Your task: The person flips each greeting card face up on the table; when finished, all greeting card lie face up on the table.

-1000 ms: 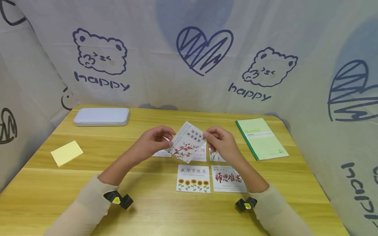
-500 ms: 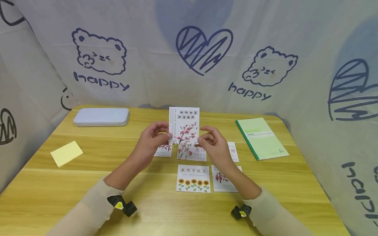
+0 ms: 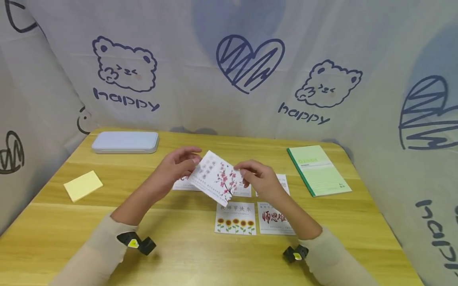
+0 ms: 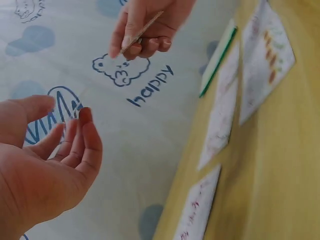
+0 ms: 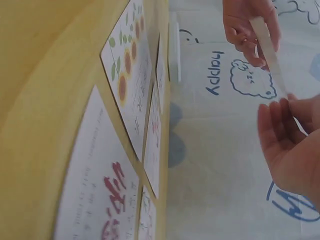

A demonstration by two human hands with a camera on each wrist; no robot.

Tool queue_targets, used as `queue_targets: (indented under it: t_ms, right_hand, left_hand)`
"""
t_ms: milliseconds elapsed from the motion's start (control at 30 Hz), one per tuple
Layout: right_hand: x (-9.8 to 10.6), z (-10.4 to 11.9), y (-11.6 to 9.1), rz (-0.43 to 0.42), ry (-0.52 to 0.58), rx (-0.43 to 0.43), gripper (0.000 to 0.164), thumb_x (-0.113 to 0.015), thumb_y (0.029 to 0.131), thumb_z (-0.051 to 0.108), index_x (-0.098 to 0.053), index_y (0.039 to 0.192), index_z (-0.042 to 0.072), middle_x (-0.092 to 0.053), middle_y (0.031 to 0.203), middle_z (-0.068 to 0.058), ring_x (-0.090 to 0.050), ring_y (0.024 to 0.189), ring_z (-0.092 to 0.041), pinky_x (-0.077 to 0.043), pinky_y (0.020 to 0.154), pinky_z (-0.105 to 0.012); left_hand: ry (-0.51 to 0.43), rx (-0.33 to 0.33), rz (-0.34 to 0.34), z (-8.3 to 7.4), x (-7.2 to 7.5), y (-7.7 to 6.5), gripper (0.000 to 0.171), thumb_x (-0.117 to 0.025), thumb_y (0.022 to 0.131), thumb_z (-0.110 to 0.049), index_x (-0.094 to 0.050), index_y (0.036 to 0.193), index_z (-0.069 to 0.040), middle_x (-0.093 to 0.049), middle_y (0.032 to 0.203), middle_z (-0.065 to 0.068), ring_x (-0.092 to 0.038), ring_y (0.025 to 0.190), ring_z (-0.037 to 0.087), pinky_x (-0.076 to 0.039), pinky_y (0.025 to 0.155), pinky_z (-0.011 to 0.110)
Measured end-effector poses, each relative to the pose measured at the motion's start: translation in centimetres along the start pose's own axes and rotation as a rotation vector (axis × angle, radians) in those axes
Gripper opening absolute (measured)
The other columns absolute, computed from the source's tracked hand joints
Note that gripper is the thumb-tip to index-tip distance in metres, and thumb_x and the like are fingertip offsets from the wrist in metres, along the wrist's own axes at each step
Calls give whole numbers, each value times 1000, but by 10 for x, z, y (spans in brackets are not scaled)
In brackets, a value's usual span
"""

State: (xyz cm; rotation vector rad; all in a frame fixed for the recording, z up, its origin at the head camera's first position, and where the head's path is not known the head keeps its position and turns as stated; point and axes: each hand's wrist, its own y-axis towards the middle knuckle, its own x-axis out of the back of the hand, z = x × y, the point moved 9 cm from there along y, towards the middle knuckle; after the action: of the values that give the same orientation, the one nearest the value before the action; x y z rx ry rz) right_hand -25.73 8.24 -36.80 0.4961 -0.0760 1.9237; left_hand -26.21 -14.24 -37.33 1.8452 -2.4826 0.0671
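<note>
A white card [image 3: 214,178] printed with pink blossoms and small characters is held tilted above the middle of the table. My right hand [image 3: 262,178] pinches its right corner between thumb and fingers. My left hand [image 3: 177,169] is beside its left corner. In the left wrist view the left hand [image 4: 55,155] has its thumb and fingers spread apart with nothing between them, while the right hand [image 4: 150,27] holds the card edge-on. Below lie a sunflower card [image 3: 235,218] and a card with red characters [image 3: 273,218]; behind them, more cards are partly covered by the held card and right hand.
A pale pencil case [image 3: 125,142] lies at the back left, with a yellow sticky-note pad [image 3: 83,186] in front of it. A green notebook [image 3: 319,170] lies on the right. A printed curtain [image 3: 186,79] hangs behind the wooden table [image 3: 193,254].
The card was raised upright with both hands at its sides; now it is lower and turned counterclockwise. The left hand has come off it, and the right hand keeps its pinch.
</note>
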Motion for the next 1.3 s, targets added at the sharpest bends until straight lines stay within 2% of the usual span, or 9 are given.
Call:
queue_targets:
  t_ms: [133,233,367,500,733,800,933,1167,1300]
  right_hand:
    - [-19,1,3,132,-109,8,21,-55,105,16,-70,119,16,-64,95,-5,-59,79,-27,-51,65,-26]
    - [-27,4,7,171,-152,22,21,-57,104,18,-70,121,16,-66,96,-2,-59,79,-24,-51,65,-28]
    - [-33,5,12,193,-175,24,22,-61,102,20,-69,121,14,-68,98,-1,-62,84,-23,-53,68,-32]
    - [-46,-2,19,254,-207,-1,24,-64,100,23,-68,122,16,-67,99,0,-61,88,-19,-53,71,-32]
    - [-78,-29,28,334,-225,-78,17,-71,95,18,-70,112,18,-66,93,1,-60,82,-15,-51,69,-28]
    - [-85,-34,27,349,-243,-107,15,-72,94,19,-69,109,18,-67,91,2,-59,79,-14,-50,68,-28]
    - [-92,-45,25,335,-353,-151,12,-73,94,24,-70,105,22,-65,90,8,-58,78,-11,-48,70,-28]
    - [-105,-49,28,318,-488,-131,15,-74,92,27,-72,106,22,-64,89,13,-58,75,-7,-47,71,-26]
    - [-109,-46,29,313,-538,-110,13,-74,92,26,-74,104,20,-65,90,12,-57,79,-6,-47,73,-25]
  left_hand:
    - [101,46,77,13,-2,-11,44,-61,101,-18,-51,141,-4,-56,129,17,-62,104,21,-55,87,32]
    - [147,54,97,20,-1,-17,38,-62,100,-16,-56,135,-3,-60,122,18,-62,99,24,-56,83,34]
    - [194,38,80,22,7,-23,34,-63,99,-16,-58,130,-2,-62,122,18,-62,98,26,-56,82,33]
    - [204,54,63,28,18,-29,33,-63,100,-15,-58,130,-3,-60,123,18,-64,98,26,-57,83,34]
    - [212,143,68,56,35,-43,35,-63,98,-12,-59,131,1,-62,117,18,-65,97,22,-58,87,35]
    - [228,154,76,64,37,-45,34,-64,97,-11,-60,129,1,-62,115,18,-65,97,22,-58,86,34]
    - [306,155,101,74,39,-42,30,-65,97,-10,-62,124,1,-63,109,16,-64,94,22,-58,82,31]
    - [519,105,126,78,43,-37,21,-66,95,-8,-67,115,-2,-64,99,10,-57,88,21,-51,73,29]
    - [597,85,127,80,45,-36,19,-66,95,-9,-68,113,-3,-64,98,9,-55,88,20,-49,73,29]
